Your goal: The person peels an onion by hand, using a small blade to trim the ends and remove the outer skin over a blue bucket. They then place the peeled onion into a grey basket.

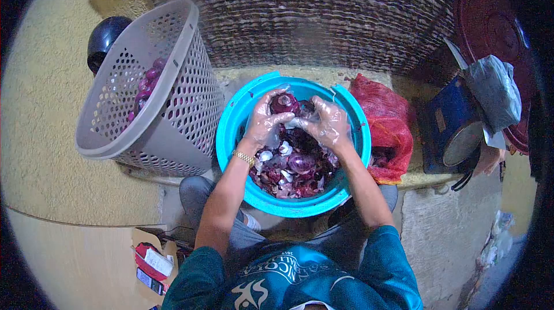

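Note:
Both my hands wear clear plastic gloves and work over a turquoise basin (359,171). In my left hand (264,122) the fingers wrap round a red onion (283,103), its pale end facing up. My right hand (329,125) is curled close beside it, thumb reaching towards the left thumb. Something dark purple shows within the right hand's grip, but I cannot make out what. Beneath the hands, the basin holds loose purple onion skins (311,186), a few white pieces and another red onion (300,163).
A tall grey perforated basket (190,73) with several red onions stands tilted at the left. Close to the basin's right side lies a red mesh sack (384,131). Further right is a blue weighing scale (444,131) with a grey plastic bag (493,93) on top.

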Demonstrator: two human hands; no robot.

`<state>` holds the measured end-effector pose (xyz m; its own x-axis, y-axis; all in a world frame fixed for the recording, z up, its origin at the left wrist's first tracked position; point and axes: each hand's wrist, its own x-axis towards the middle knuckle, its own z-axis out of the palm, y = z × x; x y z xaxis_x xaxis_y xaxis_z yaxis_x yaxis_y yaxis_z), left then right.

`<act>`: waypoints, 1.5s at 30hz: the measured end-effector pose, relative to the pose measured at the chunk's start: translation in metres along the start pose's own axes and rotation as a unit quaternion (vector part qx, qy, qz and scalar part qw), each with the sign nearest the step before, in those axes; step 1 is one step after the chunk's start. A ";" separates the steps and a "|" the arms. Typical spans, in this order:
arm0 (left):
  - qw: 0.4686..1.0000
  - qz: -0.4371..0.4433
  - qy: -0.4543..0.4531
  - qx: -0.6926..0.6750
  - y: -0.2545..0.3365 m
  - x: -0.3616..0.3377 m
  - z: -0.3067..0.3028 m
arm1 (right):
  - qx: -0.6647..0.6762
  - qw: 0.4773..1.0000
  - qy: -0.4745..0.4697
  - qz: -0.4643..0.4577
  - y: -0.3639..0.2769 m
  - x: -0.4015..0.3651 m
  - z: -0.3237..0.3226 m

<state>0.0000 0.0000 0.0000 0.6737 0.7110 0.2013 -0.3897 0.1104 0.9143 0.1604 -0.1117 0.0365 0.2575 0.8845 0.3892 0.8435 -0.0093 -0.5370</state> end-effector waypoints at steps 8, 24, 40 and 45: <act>0.999 0.012 -0.002 0.045 -0.004 0.002 -0.002 | -0.036 0.999 0.001 -0.016 -0.002 -0.001 -0.002; 1.000 -0.014 0.010 -0.025 0.012 -0.003 0.013 | -0.042 0.991 0.080 -0.096 0.005 -0.002 0.006; 0.989 -0.032 -0.013 -0.145 0.015 -0.006 0.016 | 0.032 0.999 0.044 0.001 0.008 -0.002 0.000; 0.988 -0.040 -0.016 -0.151 0.014 -0.007 0.019 | 0.082 0.996 0.024 -0.006 0.009 0.003 -0.001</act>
<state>0.0017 -0.0160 0.0181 0.7270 0.6704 0.1484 -0.5016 0.3710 0.7815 0.1689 -0.1097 0.0335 0.2729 0.8607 0.4299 0.7591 0.0819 -0.6458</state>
